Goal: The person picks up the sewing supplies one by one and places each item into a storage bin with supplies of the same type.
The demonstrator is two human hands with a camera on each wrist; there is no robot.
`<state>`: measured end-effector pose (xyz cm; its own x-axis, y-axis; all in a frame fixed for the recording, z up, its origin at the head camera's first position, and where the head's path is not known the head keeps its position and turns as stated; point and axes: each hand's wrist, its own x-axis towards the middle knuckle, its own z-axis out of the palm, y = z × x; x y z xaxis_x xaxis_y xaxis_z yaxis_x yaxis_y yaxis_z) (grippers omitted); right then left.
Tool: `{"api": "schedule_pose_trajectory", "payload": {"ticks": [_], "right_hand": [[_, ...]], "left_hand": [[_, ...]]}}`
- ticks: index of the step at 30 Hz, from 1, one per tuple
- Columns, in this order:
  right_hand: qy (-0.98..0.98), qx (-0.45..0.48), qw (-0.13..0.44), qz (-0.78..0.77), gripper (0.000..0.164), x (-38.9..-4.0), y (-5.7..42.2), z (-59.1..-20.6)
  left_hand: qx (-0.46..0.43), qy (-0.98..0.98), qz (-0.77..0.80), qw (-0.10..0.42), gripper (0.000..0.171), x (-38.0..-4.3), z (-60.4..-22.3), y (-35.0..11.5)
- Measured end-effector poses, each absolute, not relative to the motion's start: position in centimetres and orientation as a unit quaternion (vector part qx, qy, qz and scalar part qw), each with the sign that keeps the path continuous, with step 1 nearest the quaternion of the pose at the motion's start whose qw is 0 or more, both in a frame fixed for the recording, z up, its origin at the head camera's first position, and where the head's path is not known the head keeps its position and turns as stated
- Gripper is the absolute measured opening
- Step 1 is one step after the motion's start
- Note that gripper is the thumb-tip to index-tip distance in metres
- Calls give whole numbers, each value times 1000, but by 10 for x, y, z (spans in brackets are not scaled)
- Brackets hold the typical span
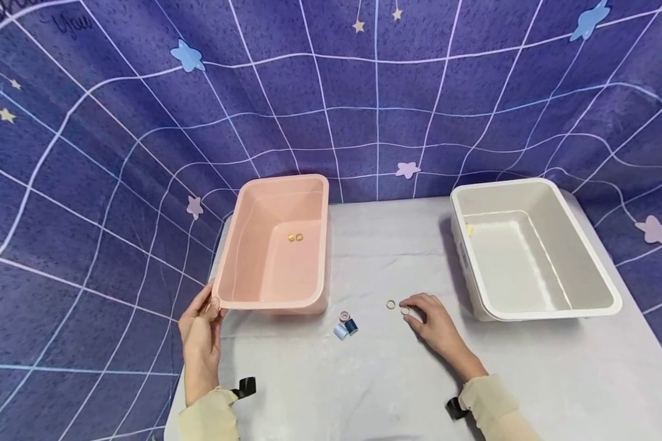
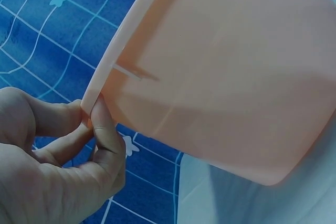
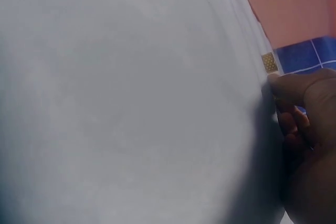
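My left hand (image 1: 201, 327) pinches the near left corner of the pink basin's rim (image 1: 270, 304) between thumb and fingers, seen closely in the left wrist view. Two small gold pieces (image 1: 295, 237) lie on the basin's floor. On the table, my right hand (image 1: 433, 324) has thumb and index finger about a ring thimble (image 1: 405, 311), pinching it. Just left of it lies a second ring thimble (image 1: 391, 304); the right wrist view shows a dimpled gold band (image 3: 269, 62) beyond the fingertips. What the other right fingers touch is hidden.
Between the hands sit a light blue thread spool (image 1: 340, 331), a dark blue spool (image 1: 351, 326) and an upright spool (image 1: 344, 316). A light grey basin (image 1: 551, 315) stands at the right with a yellow item (image 1: 469, 229) inside. A blue gridded curtain (image 1: 353, 135) hangs behind the table.
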<state>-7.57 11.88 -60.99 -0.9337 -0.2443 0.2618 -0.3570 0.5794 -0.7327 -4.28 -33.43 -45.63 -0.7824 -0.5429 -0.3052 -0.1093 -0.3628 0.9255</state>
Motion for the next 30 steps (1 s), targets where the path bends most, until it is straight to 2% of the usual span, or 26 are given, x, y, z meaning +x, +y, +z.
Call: {"api": "schedule_pose_trajectory", "payload": {"ticks": [14, 25, 30], "right_hand": [[-884, 148, 43, 441, 27, -80, 117, -600], [-852, 139, 2, 505, 29, -83, 113, -568], [-841, 152, 2, 519, 27, -84, 112, -553]], "left_hand": [[287, -549, -772, 139, 51, -43, -456, -334], [289, -534, -783, 139, 52, -45, -455, -334], [286, -531, -785, 142, 51, -43, -455, -332]]}}
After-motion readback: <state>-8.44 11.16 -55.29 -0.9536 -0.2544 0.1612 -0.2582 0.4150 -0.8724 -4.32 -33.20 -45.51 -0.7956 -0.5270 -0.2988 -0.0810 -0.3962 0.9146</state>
